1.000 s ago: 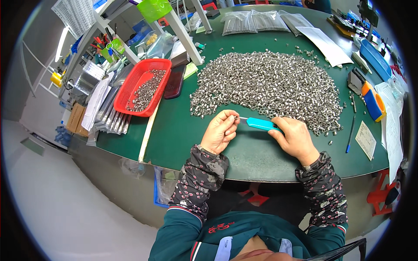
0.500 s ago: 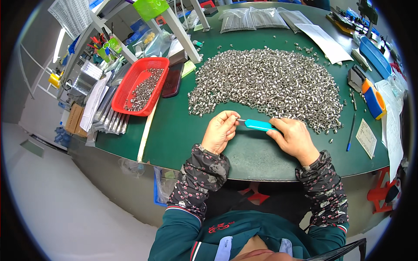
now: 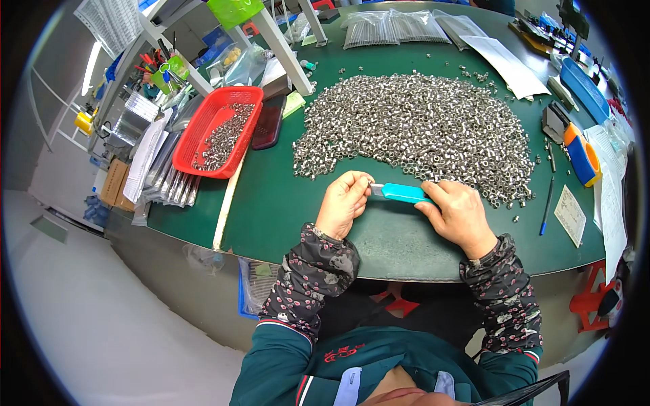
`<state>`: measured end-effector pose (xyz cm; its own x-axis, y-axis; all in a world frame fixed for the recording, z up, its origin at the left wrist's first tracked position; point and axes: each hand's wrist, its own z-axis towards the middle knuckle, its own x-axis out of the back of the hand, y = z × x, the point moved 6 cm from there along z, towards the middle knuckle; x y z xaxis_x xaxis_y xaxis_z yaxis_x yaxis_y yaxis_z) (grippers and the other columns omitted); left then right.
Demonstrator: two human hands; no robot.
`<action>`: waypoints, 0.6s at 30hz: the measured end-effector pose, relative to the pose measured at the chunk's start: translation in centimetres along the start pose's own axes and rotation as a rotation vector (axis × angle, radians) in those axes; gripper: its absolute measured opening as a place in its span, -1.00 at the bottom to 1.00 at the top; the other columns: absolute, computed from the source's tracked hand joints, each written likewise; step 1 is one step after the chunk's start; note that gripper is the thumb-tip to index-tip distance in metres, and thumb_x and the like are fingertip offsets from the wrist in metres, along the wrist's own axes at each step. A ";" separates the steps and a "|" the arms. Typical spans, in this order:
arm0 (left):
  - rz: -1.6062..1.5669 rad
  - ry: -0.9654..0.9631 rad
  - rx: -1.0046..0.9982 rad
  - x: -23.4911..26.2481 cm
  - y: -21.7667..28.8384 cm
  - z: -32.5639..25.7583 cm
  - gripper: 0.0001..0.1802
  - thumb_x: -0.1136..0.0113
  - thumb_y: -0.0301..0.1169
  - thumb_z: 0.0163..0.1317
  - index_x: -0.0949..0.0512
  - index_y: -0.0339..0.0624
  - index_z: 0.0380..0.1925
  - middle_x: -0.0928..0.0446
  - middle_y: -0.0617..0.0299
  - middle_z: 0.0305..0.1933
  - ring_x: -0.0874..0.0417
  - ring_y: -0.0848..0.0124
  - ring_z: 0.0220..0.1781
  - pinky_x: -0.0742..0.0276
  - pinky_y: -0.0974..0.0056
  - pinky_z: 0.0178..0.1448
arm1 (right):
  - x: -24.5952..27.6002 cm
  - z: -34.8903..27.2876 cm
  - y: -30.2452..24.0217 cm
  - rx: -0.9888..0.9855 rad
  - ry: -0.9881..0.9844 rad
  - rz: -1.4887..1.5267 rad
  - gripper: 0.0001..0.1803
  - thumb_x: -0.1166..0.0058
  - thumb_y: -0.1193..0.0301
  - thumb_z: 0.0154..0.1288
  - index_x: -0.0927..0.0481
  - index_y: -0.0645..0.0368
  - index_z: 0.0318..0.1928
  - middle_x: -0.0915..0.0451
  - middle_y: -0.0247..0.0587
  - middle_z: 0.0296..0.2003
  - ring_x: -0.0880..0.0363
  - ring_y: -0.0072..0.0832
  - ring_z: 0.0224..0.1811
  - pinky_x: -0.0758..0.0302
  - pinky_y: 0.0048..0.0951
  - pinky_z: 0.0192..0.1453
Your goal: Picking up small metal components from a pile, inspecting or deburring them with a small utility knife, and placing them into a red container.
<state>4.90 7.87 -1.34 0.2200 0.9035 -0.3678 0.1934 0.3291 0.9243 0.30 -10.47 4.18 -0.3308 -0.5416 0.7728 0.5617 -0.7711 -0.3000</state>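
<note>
In my right hand (image 3: 460, 215) is a utility knife (image 3: 405, 193) with a turquoise handle, its short metal blade pointing left. The thumb and fingers close round the rear of the handle. My left hand (image 3: 344, 204) is closed in a pinch right at the blade's tip. Whatever sits between those fingertips is too small and too covered to make out. Just beyond both hands spreads a wide heap of small shiny metal rings (image 3: 413, 125) on the green table (image 3: 399, 254).
A red plastic basket (image 3: 181, 157) holding more metal rings stands left, beside a dark phone-like slab (image 3: 269, 123). Clear bags of rods (image 3: 396, 28) lie at the back. At right are a blue pen (image 3: 546, 211), a paper card (image 3: 570, 215) and an orange-and-blue tool (image 3: 582, 155).
The knife has turned slightly, so more of the blade's flat side shows. Both hands stay almost in place.
</note>
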 end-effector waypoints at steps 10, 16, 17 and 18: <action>0.037 0.011 -0.015 0.2 -0.2 0.1 -0.84 0.04 -0.36 0.32 -0.43 -0.21 -0.34 -0.33 0.41 -0.53 -0.11 0.76 -0.70 0.05 0.59 -0.67 | 0.1 -0.1 -0.2 0.031 0.017 -0.031 -0.73 -0.20 0.30 -0.02 -0.50 0.13 -0.31 -0.36 -0.25 -0.61 -0.44 -0.32 -0.55 -0.39 -0.32 -0.49; 0.060 0.014 -0.021 0.2 -0.2 0.0 -0.84 0.03 -0.35 0.31 -0.42 -0.20 -0.36 -0.31 0.43 -0.55 -0.10 0.76 -0.71 0.06 0.58 -0.67 | 0.3 0.0 -0.3 0.047 0.034 -0.026 -0.73 -0.20 0.30 -0.02 -0.49 0.14 -0.31 -0.35 -0.25 -0.61 -0.43 -0.33 -0.56 -0.38 -0.32 -0.49; 0.060 0.014 -0.021 0.2 -0.1 0.0 -0.84 0.03 -0.35 0.31 -0.42 -0.20 -0.36 -0.31 0.43 -0.55 -0.10 0.76 -0.71 0.06 0.58 -0.67 | 0.4 0.0 -0.4 0.052 0.038 -0.028 -0.73 -0.20 0.31 -0.02 -0.49 0.14 -0.31 -0.35 -0.26 -0.61 -0.43 -0.33 -0.56 -0.38 -0.32 -0.50; 0.067 0.016 -0.026 0.1 0.0 -0.1 -0.84 0.03 -0.35 0.31 -0.42 -0.20 -0.37 -0.30 0.43 -0.55 -0.10 0.76 -0.70 0.06 0.58 -0.67 | 0.4 0.0 -0.4 0.053 0.038 -0.027 -0.73 -0.20 0.31 -0.02 -0.49 0.14 -0.31 -0.35 -0.26 -0.61 -0.43 -0.33 -0.56 -0.38 -0.32 -0.50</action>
<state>4.87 8.02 -1.37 0.2158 0.9280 -0.3038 0.1535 0.2750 0.9491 -0.08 -10.36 4.61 -0.3744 -0.5338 0.7582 0.5910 -0.7674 -0.2484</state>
